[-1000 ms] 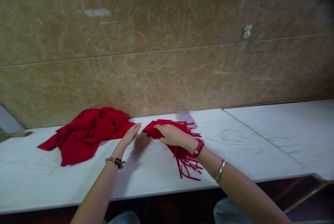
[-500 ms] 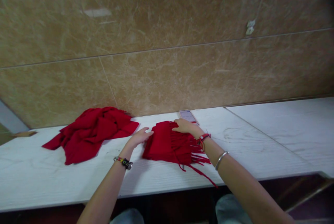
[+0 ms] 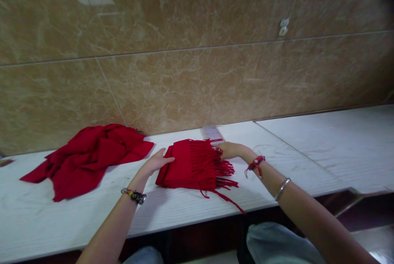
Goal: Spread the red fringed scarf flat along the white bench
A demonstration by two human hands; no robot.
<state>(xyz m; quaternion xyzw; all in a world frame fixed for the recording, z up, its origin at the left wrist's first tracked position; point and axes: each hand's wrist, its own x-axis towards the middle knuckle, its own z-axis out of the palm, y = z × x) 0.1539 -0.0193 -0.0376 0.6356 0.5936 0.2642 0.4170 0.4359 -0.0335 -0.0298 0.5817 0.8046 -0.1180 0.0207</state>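
Observation:
A red scarf point(image 3: 178, 167) lies folded into a flat stack, its fringe point(image 3: 205, 161) spread toward the right. My left hand point(image 3: 156, 161) rests against the folded left edge, thumb stretched over the top and held apart from the index finger; the other fingers are mostly hidden. At the far right corner, my right hand point(image 3: 229, 151) has its fingers curled on the fringe strands. One long strand trails toward the table's front edge. To the left, a second red cloth point(image 3: 89, 161) lies crumpled, with a bit of fringe at its back.
A phone point(image 3: 215, 134) lies behind the folded scarf, close to the marble-patterned wall point(image 3: 172, 87). The white table point(image 3: 295, 157) has a seam at the right. Its front edge runs just above my knees point(image 3: 273, 239).
My right hand has moved from the top of the scarf rightward to the fringe ends, and more strands now show. My left hand stays at the fold. The view has shifted slightly right.

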